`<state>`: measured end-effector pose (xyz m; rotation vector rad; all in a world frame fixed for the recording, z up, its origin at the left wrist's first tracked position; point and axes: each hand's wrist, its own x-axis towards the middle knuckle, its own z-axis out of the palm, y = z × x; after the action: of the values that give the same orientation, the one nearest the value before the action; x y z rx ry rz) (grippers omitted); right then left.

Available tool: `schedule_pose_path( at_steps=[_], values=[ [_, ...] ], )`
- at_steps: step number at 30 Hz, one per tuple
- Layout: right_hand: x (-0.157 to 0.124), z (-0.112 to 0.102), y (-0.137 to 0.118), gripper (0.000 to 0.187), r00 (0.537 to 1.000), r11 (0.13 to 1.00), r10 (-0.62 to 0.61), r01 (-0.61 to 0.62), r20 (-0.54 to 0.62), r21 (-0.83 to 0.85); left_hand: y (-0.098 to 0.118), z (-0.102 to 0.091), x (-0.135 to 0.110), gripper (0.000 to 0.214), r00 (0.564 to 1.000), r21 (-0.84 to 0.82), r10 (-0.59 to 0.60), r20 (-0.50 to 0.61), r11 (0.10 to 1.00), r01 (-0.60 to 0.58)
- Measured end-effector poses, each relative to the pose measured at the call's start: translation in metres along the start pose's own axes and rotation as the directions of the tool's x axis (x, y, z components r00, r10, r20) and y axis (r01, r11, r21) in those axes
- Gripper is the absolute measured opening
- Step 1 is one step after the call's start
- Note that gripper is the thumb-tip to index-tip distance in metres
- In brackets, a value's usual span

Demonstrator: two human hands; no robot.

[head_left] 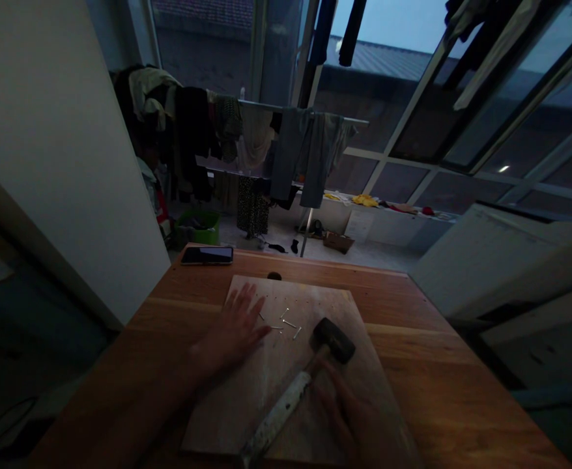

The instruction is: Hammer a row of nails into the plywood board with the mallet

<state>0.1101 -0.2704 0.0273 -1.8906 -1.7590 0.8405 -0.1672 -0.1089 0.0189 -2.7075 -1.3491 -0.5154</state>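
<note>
A pale wooden board (325, 306) lies on the wooden table (413, 339). My left hand (234, 329) rests flat on the board with its fingers spread, the fingertips close to several loose nails (286, 324). A hammer (305, 378) with a black head and a worn pale handle lies across the board, its head to the right of the nails. My right hand (349, 410) is dim and blurred beside the handle, touching the board; its fingers are hard to make out.
A dark phone (206, 255) lies at the table's far left corner. A white wall (61, 150) stands to the left. Beyond the table a drying rack (286, 150) hangs full of clothes before large windows, with a green tub (199, 228) on the floor.
</note>
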Motion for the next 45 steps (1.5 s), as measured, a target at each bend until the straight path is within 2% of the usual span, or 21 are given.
schedule_pose_path(
  at_steps=[2,4,7,10,13,15,17,19,20,22,25,28,31,35,38,42,44,45],
  values=[
    [0.012,0.005,-0.024,0.058,1.000,0.997,-0.013,0.013,0.002,0.079,0.010,0.011,0.011,0.066,0.984,-0.061,0.141,0.110,0.989,-0.135],
    [0.021,0.010,-0.035,0.054,0.999,0.991,-0.015,0.021,-0.045,0.133,0.022,0.018,0.019,0.062,0.959,-0.117,0.232,0.166,0.970,-0.214],
    [0.030,0.019,-0.036,0.044,0.990,0.985,0.011,0.014,-0.144,0.174,0.040,0.023,0.029,0.054,0.930,-0.203,0.331,0.161,0.933,-0.297],
    [0.029,0.021,-0.027,0.034,0.965,0.967,0.071,-0.004,-0.254,0.254,0.060,0.026,0.038,0.055,0.898,-0.306,0.412,0.151,0.884,-0.354],
    [0.021,0.010,-0.012,0.042,0.928,0.853,0.261,-0.092,-0.267,0.515,0.082,0.031,0.046,0.059,0.892,-0.441,0.432,0.136,0.832,-0.336],
    [0.016,-0.004,0.001,0.055,0.873,0.781,0.365,-0.098,-0.323,0.616,0.097,0.036,0.052,0.060,0.904,-0.554,0.414,0.106,0.779,-0.292],
    [0.012,-0.019,0.015,0.064,0.810,0.813,0.375,-0.055,-0.450,0.579,0.108,0.041,0.061,0.057,0.934,-0.677,0.353,0.061,0.702,-0.221],
    [0.009,-0.032,0.028,0.070,0.772,0.886,0.314,-0.028,-0.553,0.463,0.114,0.042,0.072,0.052,0.966,-0.774,0.256,0.030,0.618,-0.140],
    [0.008,-0.036,0.033,0.071,0.771,0.917,0.276,-0.033,-0.574,0.397,0.113,0.041,0.078,0.047,0.978,-0.796,0.205,0.024,0.596,-0.106],
    [0.006,-0.041,0.039,0.067,0.790,0.962,0.209,-0.061,-0.576,0.265,0.105,0.034,0.089,0.034,0.990,-0.787,0.142,0.026,0.614,-0.067],
    [0.008,-0.037,0.041,0.058,0.841,0.987,0.154,-0.107,-0.518,0.120,0.086,0.017,0.101,0.015,0.971,-0.696,0.220,0.091,0.712,-0.096],
    [0.013,-0.027,0.041,0.059,0.881,0.988,0.154,-0.146,-0.447,0.051,0.074,0.001,0.106,0.007,0.899,-0.576,0.373,0.227,0.796,-0.185],
    [0.019,-0.019,0.043,0.064,0.897,0.984,0.170,-0.178,-0.407,0.019,0.079,-0.006,0.108,0.011,0.833,-0.460,0.465,0.299,0.835,-0.301],
    [0.020,-0.017,0.042,0.063,0.909,0.978,0.193,-0.209,-0.369,-0.004,0.098,-0.003,0.116,0.018,0.731,-0.400,0.620,0.285,0.770,-0.496],
    [0.020,-0.018,0.040,0.059,0.900,0.978,0.198,-0.208,-0.389,0.018,0.107,-0.001,0.125,0.015,0.675,-0.372,0.674,0.302,0.735,-0.567],
    [0.023,-0.024,0.039,0.063,0.895,0.975,0.222,-0.192,-0.387,0.114,0.110,0.001,0.133,0.014,0.654,-0.402,0.689,0.312,0.720,-0.566],
    [0.025,-0.027,0.039,0.067,0.899,0.968,0.235,-0.181,-0.369,0.176,0.108,0.005,0.139,0.012,0.672,-0.473,0.676,0.303,0.719,-0.509],
    [0.025,-0.028,0.038,0.070,0.900,0.963,0.244,-0.183,-0.361,0.195,0.107,0.009,0.143,0.010,0.696,-0.523,0.656,0.290,0.718,-0.459]
  ],
)
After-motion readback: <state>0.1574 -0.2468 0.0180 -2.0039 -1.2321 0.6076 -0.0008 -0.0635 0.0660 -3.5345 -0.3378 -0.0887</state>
